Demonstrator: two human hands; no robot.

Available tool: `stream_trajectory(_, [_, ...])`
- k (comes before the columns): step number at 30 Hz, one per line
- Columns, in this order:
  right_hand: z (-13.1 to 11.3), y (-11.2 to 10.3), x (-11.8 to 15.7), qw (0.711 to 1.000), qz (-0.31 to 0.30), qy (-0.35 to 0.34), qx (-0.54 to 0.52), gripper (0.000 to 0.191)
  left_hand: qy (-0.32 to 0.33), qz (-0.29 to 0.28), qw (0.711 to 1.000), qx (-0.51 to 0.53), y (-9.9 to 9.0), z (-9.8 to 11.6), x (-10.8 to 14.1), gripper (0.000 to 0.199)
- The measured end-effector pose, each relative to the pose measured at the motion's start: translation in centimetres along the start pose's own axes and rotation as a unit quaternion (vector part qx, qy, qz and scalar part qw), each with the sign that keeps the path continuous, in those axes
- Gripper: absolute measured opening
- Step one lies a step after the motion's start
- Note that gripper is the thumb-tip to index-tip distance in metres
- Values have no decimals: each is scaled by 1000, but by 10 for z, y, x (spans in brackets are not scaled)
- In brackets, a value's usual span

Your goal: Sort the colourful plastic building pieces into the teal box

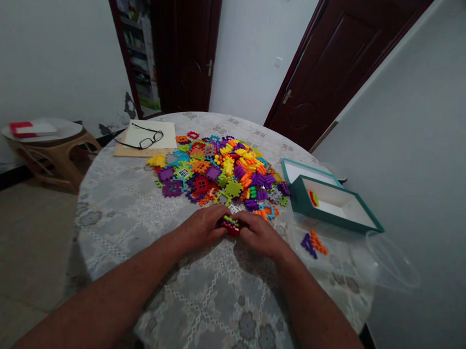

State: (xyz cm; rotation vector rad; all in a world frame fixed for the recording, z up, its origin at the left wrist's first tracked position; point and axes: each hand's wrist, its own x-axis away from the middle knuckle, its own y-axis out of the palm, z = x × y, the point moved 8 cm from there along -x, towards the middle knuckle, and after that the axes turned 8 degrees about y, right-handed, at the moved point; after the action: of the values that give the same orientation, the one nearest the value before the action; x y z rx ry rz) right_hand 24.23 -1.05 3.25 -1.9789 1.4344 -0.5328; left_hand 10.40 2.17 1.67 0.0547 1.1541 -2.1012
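Note:
Between my two hands, close to the near edge of the pile, is a small stack of plastic pieces (231,225), green on top and red below. My left hand (207,224) grips its left end, fingers closed round it. The right end is held by my right hand (256,231), fingers bent against it. Just beyond my hands spreads a large heap of colourful interlocking pieces (200,167), flat squares mostly on the left and yellow, orange and purple tube-like ones on the right.
A teal box (333,216) with a red and yellow-green piece inside stands at the right. Purple pieces (309,245) and orange pieces (319,242) lie before it, near a clear round lid (392,259). Glasses (146,142) rest on paper (168,129) at the back left.

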Motion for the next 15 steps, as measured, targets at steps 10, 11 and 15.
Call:
stream_trajectory(10, [7, -12, -11, 963, 240, -33, 114, 52, 20, -27, 999, -37, 0, 8, 1, 11])
stream_trajectory(11, [6, -12, -14, 959, 249, -25, 135, 55, 19, -30, 998, -43, 0, 9, 1, 10])
stream_trajectory(15, [8, -15, -34, 948, 264, -5, 179, 57, 5, -33, 997, -70, -1, 6, 1, 8])
